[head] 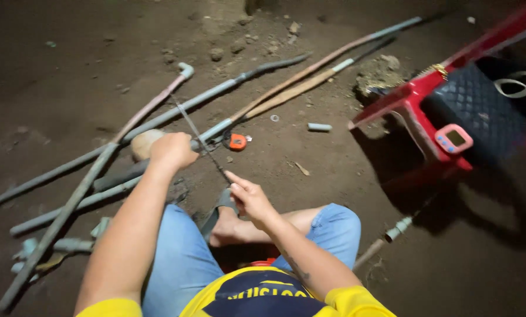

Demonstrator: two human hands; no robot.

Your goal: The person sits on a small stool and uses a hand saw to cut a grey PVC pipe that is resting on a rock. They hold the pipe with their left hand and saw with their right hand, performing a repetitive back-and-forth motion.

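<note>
My left hand (172, 149) is closed around a grey plastic pipe (216, 128) lying on the dirt floor. My right hand (248, 196) pinches the near end of a thin hacksaw blade (198, 138), which runs diagonally up and left across the pipe beside my left hand. An orange tape measure (236, 141) lies on the ground just right of the pipe. I am crouched, my bare foot (225, 229) on a sandal below the blade.
Several long grey and brown pipes (69, 205) lie across the dirt, one with an elbow fitting (185, 70). A short pipe offcut (319, 127) lies to the right. A red plastic stool (427, 111) holds a black quilted bag (480, 111) and a small pink device (454, 139).
</note>
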